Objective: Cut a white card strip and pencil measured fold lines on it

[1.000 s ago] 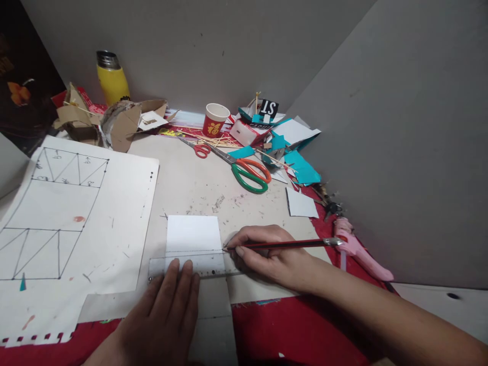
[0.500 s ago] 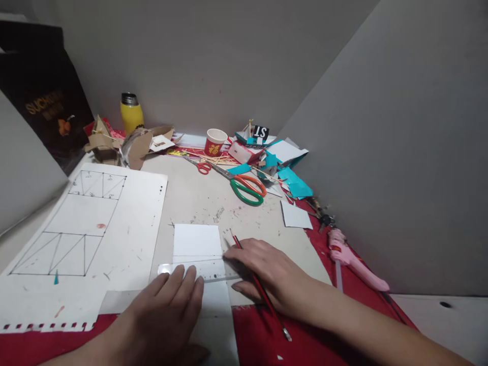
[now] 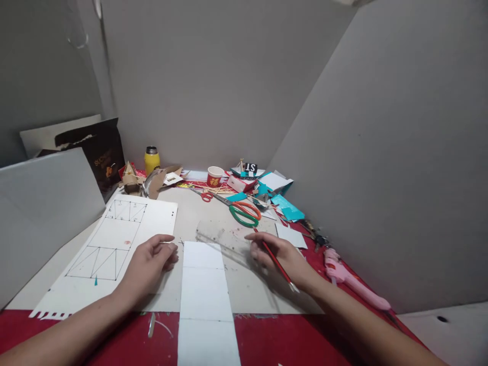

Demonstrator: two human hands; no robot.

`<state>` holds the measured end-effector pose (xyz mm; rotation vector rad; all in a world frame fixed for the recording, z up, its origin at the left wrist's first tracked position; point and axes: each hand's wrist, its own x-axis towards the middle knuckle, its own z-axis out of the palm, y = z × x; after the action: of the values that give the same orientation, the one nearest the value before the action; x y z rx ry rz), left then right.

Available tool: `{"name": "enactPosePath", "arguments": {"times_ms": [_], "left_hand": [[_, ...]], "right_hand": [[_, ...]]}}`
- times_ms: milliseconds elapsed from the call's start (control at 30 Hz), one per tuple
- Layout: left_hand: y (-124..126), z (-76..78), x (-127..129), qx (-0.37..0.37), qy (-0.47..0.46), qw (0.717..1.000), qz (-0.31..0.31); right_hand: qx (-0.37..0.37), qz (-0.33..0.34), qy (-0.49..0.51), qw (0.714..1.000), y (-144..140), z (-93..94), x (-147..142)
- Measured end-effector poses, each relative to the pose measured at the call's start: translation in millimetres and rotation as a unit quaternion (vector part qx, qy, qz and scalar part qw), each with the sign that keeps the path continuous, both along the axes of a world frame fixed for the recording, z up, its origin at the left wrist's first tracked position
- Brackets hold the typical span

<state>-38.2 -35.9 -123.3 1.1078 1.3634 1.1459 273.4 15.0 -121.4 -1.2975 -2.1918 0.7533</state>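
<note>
Hands frame a long white card strip (image 3: pixel 205 284) in the head view, the only view on offer. The strip lies in the lower middle of the frame, running from the bottom edge up across the beige board (image 3: pixel 244 284) that covers the surface. The left hand (image 3: pixel 149 259) rests left of the strip's upper end, its grip loosely curled and holding nothing, fingertips close to the strip's edge and partly over the big sheet with the truss drawing (image 3: pixel 114 239). The right hand (image 3: pixel 280 254) sits right of the strip, its grip closed on a red pencil (image 3: pixel 275 260) that slants down toward the wrist. Its fingertips touch or nearly touch the end of a clear ruler (image 3: pixel 221 236), which lies askew just above the strip's top end; I cannot tell whether the ruler overlaps the card.

As I judge it, marking this strip well calls for squaring the ruler across the card, pressing it flat with the free hand spread wide, and keeping the pencil tip tight to the ruler's edge.

Further up the frame lie green-and-orange scissors (image 3: pixel 244 211), a red paper cup (image 3: pixel 215 176) and a yellow bottle (image 3: pixel 151 160). At the right edge of the surface lies a pink glue gun (image 3: pixel 353 282).
</note>
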Motion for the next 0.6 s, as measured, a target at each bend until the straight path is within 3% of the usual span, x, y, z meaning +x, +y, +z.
{"name": "enactPosePath", "arguments": {"times_ms": [133,233,400,600], "left_hand": [[0,-3.6,1,-0.065,-0.042,0.997,0.019],[-2,-2.5,2,-0.064,-0.047,0.997,0.017],[-6,1.0,6,-0.072,-0.07,0.995,0.01],[-8,-1.8,6,-0.078,-0.111,0.991,-0.023]], "right_hand": [[0.079,-0.028,-0.038,0.996,21,-10.1,-9],[0.101,0.006,-0.068,0.993,17,-8.3,-29],[0.053,0.133,-0.14,0.98,8,4.8,-72],[-0.006,0.147,-0.169,0.974,30,12.6,-89]]}}
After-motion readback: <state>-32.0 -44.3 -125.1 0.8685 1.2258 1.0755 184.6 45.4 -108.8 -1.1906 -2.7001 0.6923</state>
